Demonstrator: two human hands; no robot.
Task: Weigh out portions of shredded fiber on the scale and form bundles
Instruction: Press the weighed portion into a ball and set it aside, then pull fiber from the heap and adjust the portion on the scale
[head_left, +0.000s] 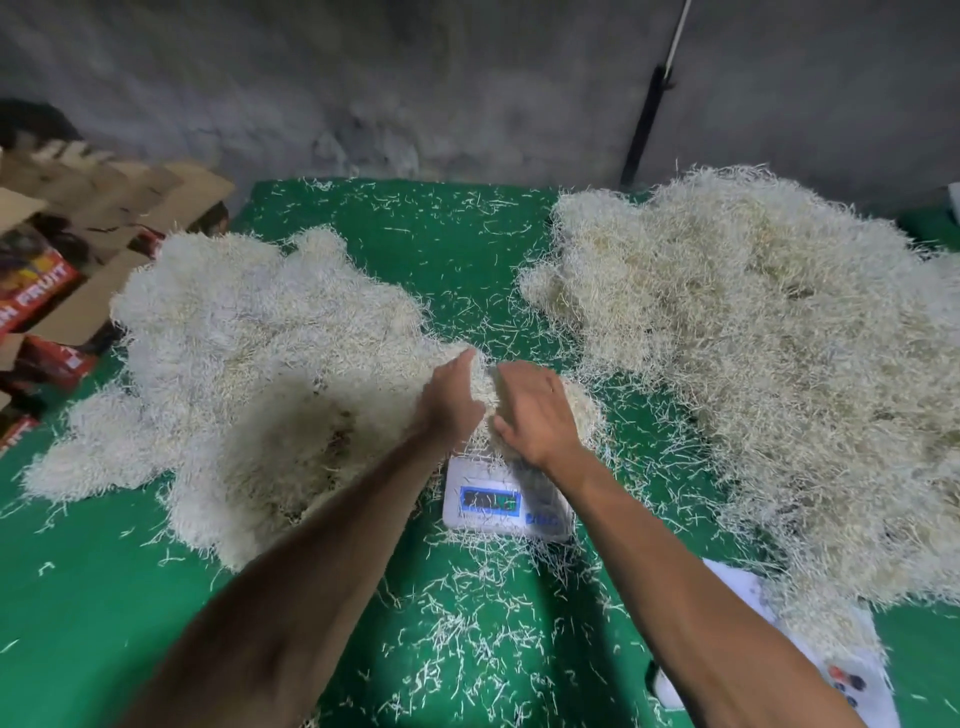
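In the head view, both hands meet over a small clump of shredded fiber (519, 410) that sits on the white digital scale (506, 501). The left hand (453, 397) has its fingers (467, 364) pushed into the clump from the left side, lightly bent, with the tips buried in the strands; I cannot tell how much they grip. The right hand (537, 415) lies palm down on top of the same clump, its fingers (511, 376) a little spread and curved over the fiber, pressing on it. The two hands are just beside each other, with only a narrow strip of fiber between them.

The scale display is below the hands, toward the person, and its digits are too blurred to read. To the left of the left fingers lies a big whitish heap of fiber (249, 364), touching the clump. To the right of the right fingers, well apart, lies a larger, more yellowish heap (753, 353). All rests on a green counter (104, 597) strewn with loose strands. Far left of the fingers stand cardboard fruit boxes (47, 291).
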